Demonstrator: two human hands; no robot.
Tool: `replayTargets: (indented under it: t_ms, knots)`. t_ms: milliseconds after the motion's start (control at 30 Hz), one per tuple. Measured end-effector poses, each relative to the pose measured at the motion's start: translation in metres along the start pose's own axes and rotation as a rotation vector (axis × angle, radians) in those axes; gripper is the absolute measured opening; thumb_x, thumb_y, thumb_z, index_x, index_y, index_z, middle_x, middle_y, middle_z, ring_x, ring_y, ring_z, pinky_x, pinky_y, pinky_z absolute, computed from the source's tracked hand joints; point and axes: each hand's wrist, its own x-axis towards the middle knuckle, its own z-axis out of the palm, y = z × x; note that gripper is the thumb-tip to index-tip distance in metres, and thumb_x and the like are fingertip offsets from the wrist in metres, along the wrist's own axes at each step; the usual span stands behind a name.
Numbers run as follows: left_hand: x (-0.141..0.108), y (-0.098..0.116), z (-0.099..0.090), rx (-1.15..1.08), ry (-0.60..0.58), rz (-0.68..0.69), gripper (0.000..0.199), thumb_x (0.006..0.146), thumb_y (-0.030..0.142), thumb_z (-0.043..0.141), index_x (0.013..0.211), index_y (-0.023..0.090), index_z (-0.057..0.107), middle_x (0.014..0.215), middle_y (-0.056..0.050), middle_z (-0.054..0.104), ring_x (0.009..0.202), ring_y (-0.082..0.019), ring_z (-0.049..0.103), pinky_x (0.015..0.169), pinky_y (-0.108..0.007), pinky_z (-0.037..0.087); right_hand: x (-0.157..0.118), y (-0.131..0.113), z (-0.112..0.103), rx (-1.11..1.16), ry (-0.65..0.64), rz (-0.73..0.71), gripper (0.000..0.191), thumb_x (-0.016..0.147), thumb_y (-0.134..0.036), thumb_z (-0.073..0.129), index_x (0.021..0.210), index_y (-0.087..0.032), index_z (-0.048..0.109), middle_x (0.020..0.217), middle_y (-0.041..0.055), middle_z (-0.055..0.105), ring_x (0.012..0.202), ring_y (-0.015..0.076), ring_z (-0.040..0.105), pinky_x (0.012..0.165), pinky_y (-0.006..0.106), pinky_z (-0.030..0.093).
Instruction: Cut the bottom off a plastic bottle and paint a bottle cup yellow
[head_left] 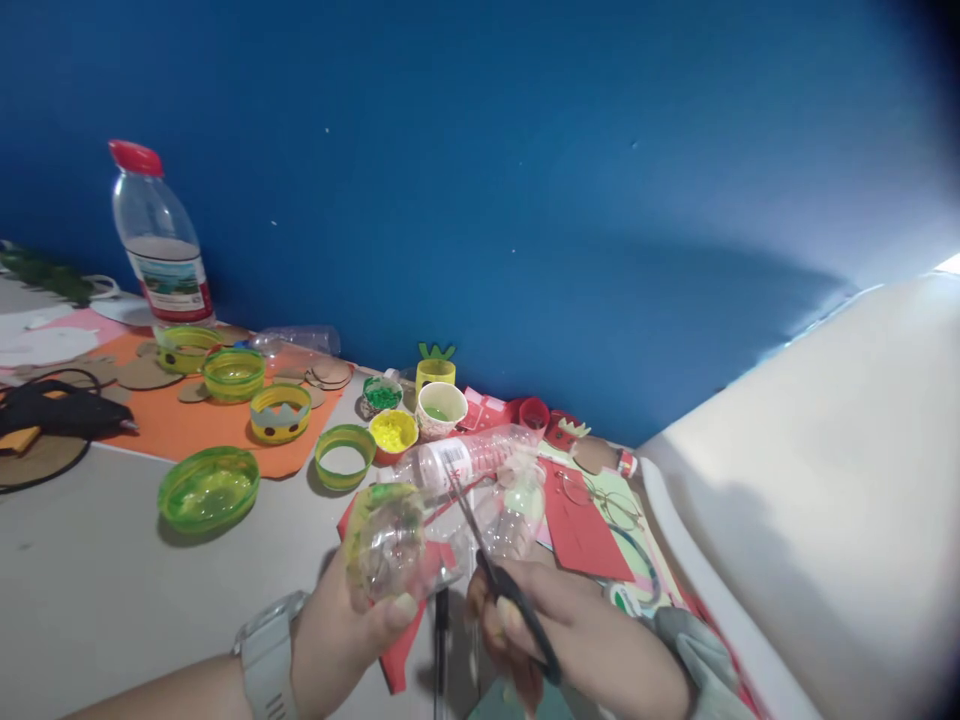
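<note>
My left hand (337, 622), with a watch on its wrist, is wrapped around a cut piece of transparent plastic bottle (390, 540). Yellow and green show along the piece's upper rim. In my right hand (577, 620) are black-handled scissors (472, 518), fingers around the handles and blades pointing up and to the left. The blades look narrowly apart or together, a little to the right of the bottle piece and not visibly cutting it. Just beyond both hands lies a transparent bottle (487, 452) on its side. Red paper (405, 645) and a black pen (441, 635) are below the piece.
Several green and yellow rings (345, 457) stand to the left, some on orange paper (161, 432). A glue gun (64, 412) lies at far left, near a tall red-capped bottle (161, 240). Small cups (441, 410), eyeglasses (600, 497) and red paper lie towards the blue wall (480, 180).
</note>
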Motion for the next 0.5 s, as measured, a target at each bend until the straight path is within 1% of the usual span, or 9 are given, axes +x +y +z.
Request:
replayTargets:
  t_ms: [33, 100, 133, 200, 267, 300, 400, 433, 500]
  knots:
    - [0.000, 0.001, 0.000, -0.013, -0.025, 0.007, 0.056, 0.078, 0.065, 0.064, 0.113, 0.021, 0.070, 0.125, -0.012, 0.070, 0.120, -0.032, 0.063, 0.104, -0.041, 0.050, 0.001, -0.003, -0.001, -0.011, -0.062, -0.015, 0.067, 0.076, -0.084, 0.048, 0.081, -0.018, 0.054, 0.068, 0.0003, 0.059, 0.055, 0.0121, 0.059, 0.050, 0.021, 0.047]
    - [0.000, 0.001, 0.000, -0.024, -0.056, 0.018, 0.057, 0.078, 0.067, 0.062, 0.109, 0.020, 0.071, 0.119, -0.012, 0.073, 0.112, -0.031, 0.067, 0.100, -0.041, 0.053, 0.002, -0.008, -0.001, -0.018, -0.108, -0.046, 0.073, 0.072, -0.090, 0.044, 0.080, -0.018, 0.052, 0.069, 0.0005, 0.057, 0.055, 0.0118, 0.057, 0.051, 0.021, 0.047]
    - [-0.001, 0.001, 0.000, -0.016, -0.055, 0.023, 0.057, 0.078, 0.068, 0.062, 0.106, 0.019, 0.071, 0.115, -0.012, 0.074, 0.108, -0.031, 0.069, 0.097, -0.041, 0.055, 0.001, -0.009, -0.001, -0.035, -0.107, -0.055, 0.074, 0.072, -0.090, 0.042, 0.079, -0.018, 0.052, 0.069, 0.0007, 0.057, 0.056, 0.0120, 0.057, 0.051, 0.021, 0.046]
    - [-0.002, 0.001, 0.001, 0.010, -0.010, 0.031, 0.056, 0.077, 0.069, 0.063, 0.102, 0.020, 0.071, 0.106, -0.011, 0.076, 0.100, -0.030, 0.071, 0.092, -0.040, 0.057, 0.001, -0.011, -0.002, -0.104, -0.085, -0.062, 0.071, 0.075, -0.088, 0.042, 0.077, -0.018, 0.051, 0.069, 0.0010, 0.056, 0.057, 0.0129, 0.056, 0.052, 0.022, 0.046]
    - [-0.003, 0.001, 0.001, 0.031, 0.020, 0.031, 0.056, 0.077, 0.069, 0.062, 0.103, 0.021, 0.070, 0.102, -0.010, 0.077, 0.095, -0.029, 0.072, 0.090, -0.040, 0.058, 0.001, -0.011, -0.002, -0.176, -0.062, -0.061, 0.065, 0.080, -0.084, 0.042, 0.075, -0.019, 0.051, 0.069, 0.0015, 0.057, 0.059, 0.0139, 0.056, 0.052, 0.022, 0.046]
    - [-0.003, 0.001, 0.001, 0.038, -0.001, 0.028, 0.056, 0.078, 0.069, 0.061, 0.106, 0.021, 0.069, 0.103, -0.010, 0.077, 0.096, -0.028, 0.072, 0.091, -0.040, 0.057, 0.002, -0.010, -0.001, -0.192, -0.053, -0.057, 0.063, 0.082, -0.081, 0.042, 0.076, -0.019, 0.050, 0.068, 0.0012, 0.057, 0.058, 0.0140, 0.055, 0.052, 0.021, 0.045]
    - [0.000, 0.003, 0.002, 0.032, -0.118, 0.031, 0.059, 0.081, 0.066, 0.060, 0.118, 0.021, 0.066, 0.111, -0.012, 0.075, 0.106, -0.029, 0.069, 0.098, -0.041, 0.054, 0.003, -0.011, -0.001, -0.208, -0.048, -0.051, 0.058, 0.085, -0.077, 0.042, 0.074, -0.020, 0.047, 0.064, -0.0018, 0.051, 0.057, 0.0127, 0.051, 0.052, 0.021, 0.042]
    - [0.001, 0.003, 0.002, 0.033, -0.137, 0.031, 0.059, 0.082, 0.064, 0.060, 0.121, 0.020, 0.065, 0.113, -0.012, 0.074, 0.110, -0.030, 0.067, 0.102, -0.042, 0.051, 0.003, -0.012, 0.000, -0.220, -0.049, -0.042, 0.057, 0.085, -0.076, 0.043, 0.075, -0.020, 0.047, 0.064, -0.0027, 0.049, 0.058, 0.0124, 0.049, 0.054, 0.021, 0.041]
    - [0.001, 0.001, 0.002, 0.057, -0.123, 0.032, 0.056, 0.084, 0.060, 0.060, 0.122, 0.020, 0.065, 0.117, -0.012, 0.073, 0.118, -0.030, 0.063, 0.107, -0.042, 0.047, 0.004, -0.015, 0.000, -0.247, -0.050, -0.006, 0.055, 0.085, -0.075, 0.046, 0.076, -0.020, 0.049, 0.066, -0.0034, 0.048, 0.063, 0.0130, 0.047, 0.059, 0.022, 0.039]
